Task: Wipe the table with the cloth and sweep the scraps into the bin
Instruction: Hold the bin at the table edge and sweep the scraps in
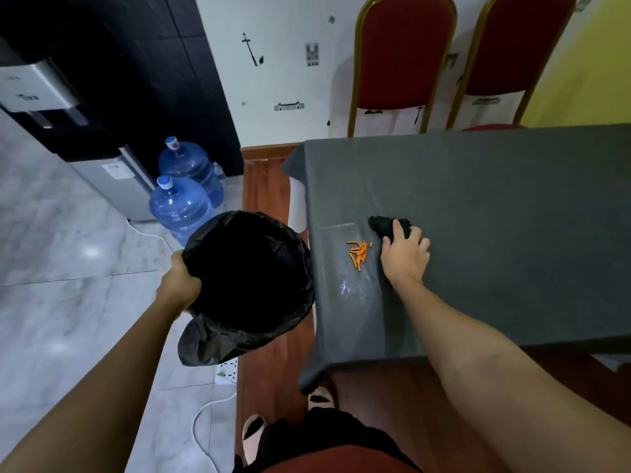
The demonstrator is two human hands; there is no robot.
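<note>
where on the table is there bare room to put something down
Bare: the table from the right hand out to the far edge by the red chairs. Crowded: the strip by the bin-side edge, with the orange scraps, the cloth and the bin.

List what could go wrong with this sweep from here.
1. The orange scraps lie loosely spread short of the table edge; a fast push with the cloth under the right hand could scatter some onto the floor.
2. The bin, held by the left hand, appears to sit beside the edge rather than under it, so scraps might drop into the gap.
3. The cloth sits to one side of the pile, so a straight sweep may miss some pieces.
</note>
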